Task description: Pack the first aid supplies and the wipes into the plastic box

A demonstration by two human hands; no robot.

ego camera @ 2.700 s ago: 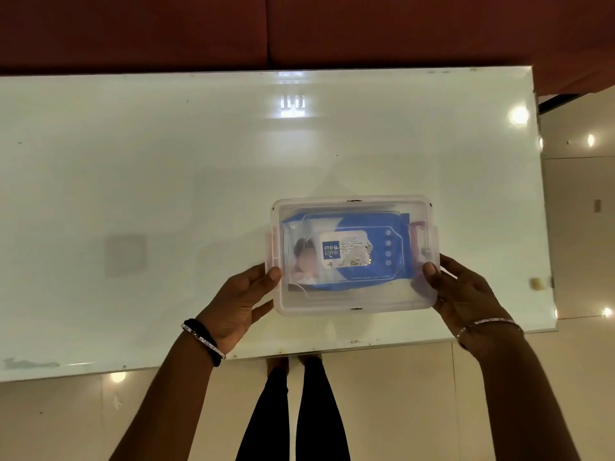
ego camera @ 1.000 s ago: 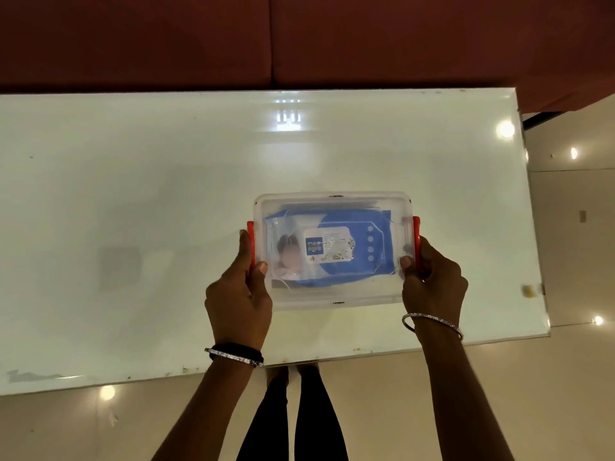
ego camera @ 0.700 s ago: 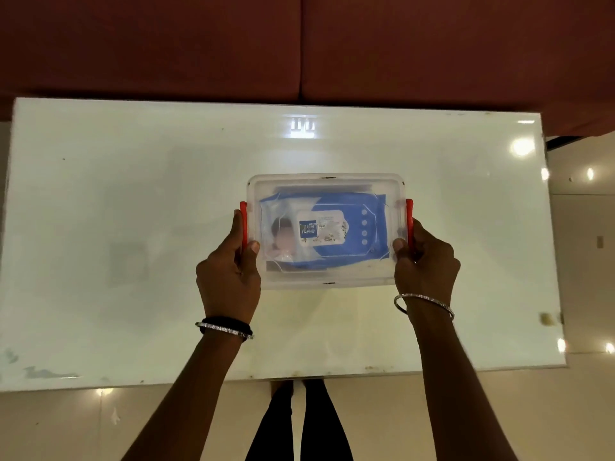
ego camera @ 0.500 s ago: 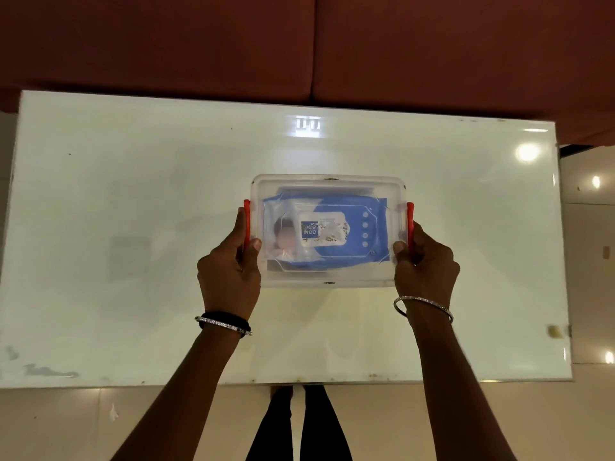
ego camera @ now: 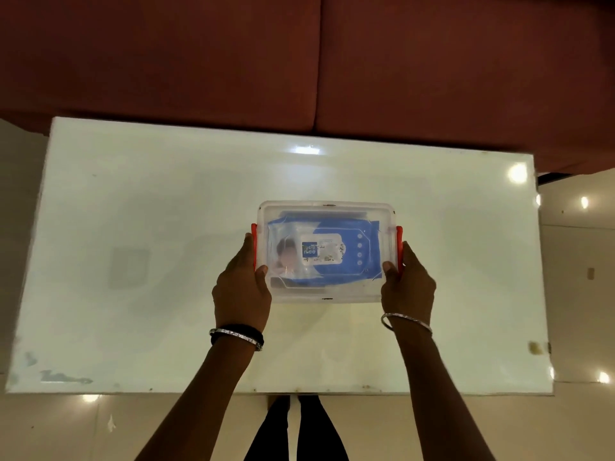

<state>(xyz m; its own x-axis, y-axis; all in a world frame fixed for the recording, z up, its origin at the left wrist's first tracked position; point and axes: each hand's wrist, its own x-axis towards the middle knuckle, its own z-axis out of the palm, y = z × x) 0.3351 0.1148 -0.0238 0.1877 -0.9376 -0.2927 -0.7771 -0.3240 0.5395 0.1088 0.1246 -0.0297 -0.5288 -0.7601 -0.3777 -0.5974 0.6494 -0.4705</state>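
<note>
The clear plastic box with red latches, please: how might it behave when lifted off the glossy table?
The clear plastic box probably stays rigid. It likely feels light, holding mainly a soft blue wipes pack. Both hands grip its ends, so tipping seems unlikely.

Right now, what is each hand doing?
Left hand: closed on the plastic box's left red latch.
Right hand: closed on its right red latch.

wipes pack (ego camera: 336,252): label print blurred | items beneath: hidden | forearms: cut off below

wipes pack (ego camera: 346,251) label, blue square reading "mee"; other print illegible
</note>
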